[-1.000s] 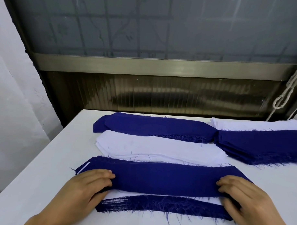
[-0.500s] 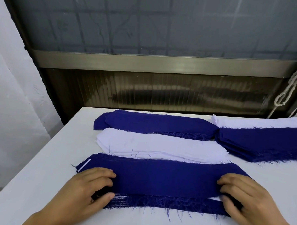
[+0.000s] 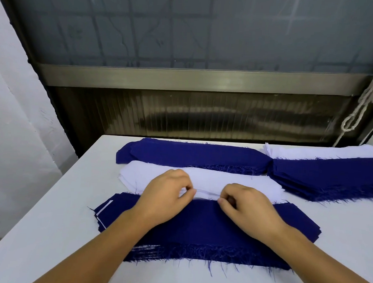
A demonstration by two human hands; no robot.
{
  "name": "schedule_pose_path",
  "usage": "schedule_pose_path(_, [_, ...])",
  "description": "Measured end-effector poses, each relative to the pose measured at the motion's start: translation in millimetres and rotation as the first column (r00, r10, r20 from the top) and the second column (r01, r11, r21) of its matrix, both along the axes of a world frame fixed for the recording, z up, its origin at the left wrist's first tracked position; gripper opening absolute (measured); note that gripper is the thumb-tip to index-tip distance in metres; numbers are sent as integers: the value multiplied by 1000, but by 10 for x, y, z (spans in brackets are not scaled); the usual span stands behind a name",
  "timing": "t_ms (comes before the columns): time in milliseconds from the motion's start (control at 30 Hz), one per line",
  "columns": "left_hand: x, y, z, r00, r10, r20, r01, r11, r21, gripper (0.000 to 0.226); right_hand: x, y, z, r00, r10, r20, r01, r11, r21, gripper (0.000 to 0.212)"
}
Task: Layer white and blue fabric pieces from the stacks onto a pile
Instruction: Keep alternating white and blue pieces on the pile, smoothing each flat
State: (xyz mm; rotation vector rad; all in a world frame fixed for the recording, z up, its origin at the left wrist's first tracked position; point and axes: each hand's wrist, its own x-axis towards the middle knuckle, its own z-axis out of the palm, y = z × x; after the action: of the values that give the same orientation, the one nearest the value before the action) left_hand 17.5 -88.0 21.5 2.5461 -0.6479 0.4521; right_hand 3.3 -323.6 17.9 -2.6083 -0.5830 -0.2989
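Both the left hand (image 3: 166,194) and the right hand (image 3: 245,204) pinch the white stack (image 3: 205,182) at its near edge; better to lift only the top piece, then lay it square on the blue-topped pile (image 3: 201,224).

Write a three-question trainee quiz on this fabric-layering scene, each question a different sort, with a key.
1. True or false: the topmost piece on the near pile is white.
2. Multiple choice: both hands are working at which stack? A. the far blue stack B. the white stack just beyond the pile C. the blue stack on the right
3. Fill in: the fingers of the left hand and those of the right hand are curled at the stack's near ____.

Key
1. False: it is blue.
2. B.
3. Edge.
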Motion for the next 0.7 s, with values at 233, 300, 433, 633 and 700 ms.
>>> schedule_pose_path(233, [367,30,-274,983,182,-11,-182,982,48,26,135,-174,-163,982,-137,-128,146,987,60,16])
schedule_pose_path(300, [400,136,-355,967,254,-26,-254,967,17,23,89,-357,-195,979,-177,-103,179,984,18,15])
schedule_pose_path(433, [416,121,-370,958,287,-4,-286,957,54,24,160,-634,-161,948,-305,-93,286,941,-179,14])
schedule_pose_path(633, [703,79,-225,947,310,79,-319,932,173,39,691,-541,20,939,-345,10,344,935,-89,6])
schedule_pose_path(700, [862,83,-200,933,353,64,-359,916,177,47,910,-377,38,952,-306,-5,306,952,-5,11])
